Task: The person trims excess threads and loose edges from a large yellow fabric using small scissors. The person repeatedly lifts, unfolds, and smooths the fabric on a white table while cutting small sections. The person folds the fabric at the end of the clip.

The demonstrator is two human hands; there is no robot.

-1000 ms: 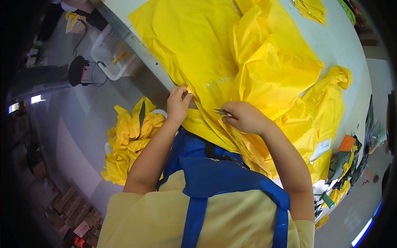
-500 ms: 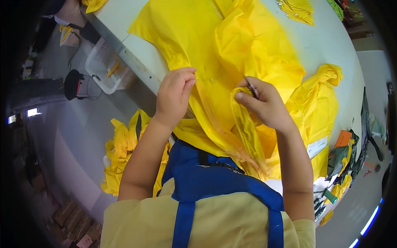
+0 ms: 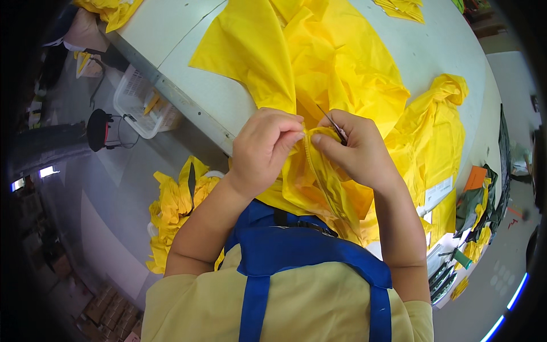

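Observation:
A yellow garment (image 3: 342, 62) of thin, smooth cloth spreads over the table and hangs toward my lap. My left hand (image 3: 265, 145) is closed, pinching the garment's edge between thumb and fingers beside the zipper (image 3: 312, 162). Close on its right, my right hand (image 3: 353, 148) grips the zipper edge under the thumb. The same hand also carries small dark thread snips (image 3: 341, 134), their thin blade pointing up and left over the cloth. Part of the snips is hidden in the palm. Both hands are nearly touching at the zipper's upper end.
The pale table (image 3: 171, 34) ends at a metal edge on the left. A yellow cloth heap (image 3: 171, 211) lies below it, near a white plastic basket (image 3: 131, 102). Another yellow garment (image 3: 439, 131) rests at right, by an orange card (image 3: 475, 178) and a green spool (image 3: 462, 260).
My left hand has moved right to meet the zipper edge beside my right hand. The garment's left part has shifted right, and the snips' blade now shows more.

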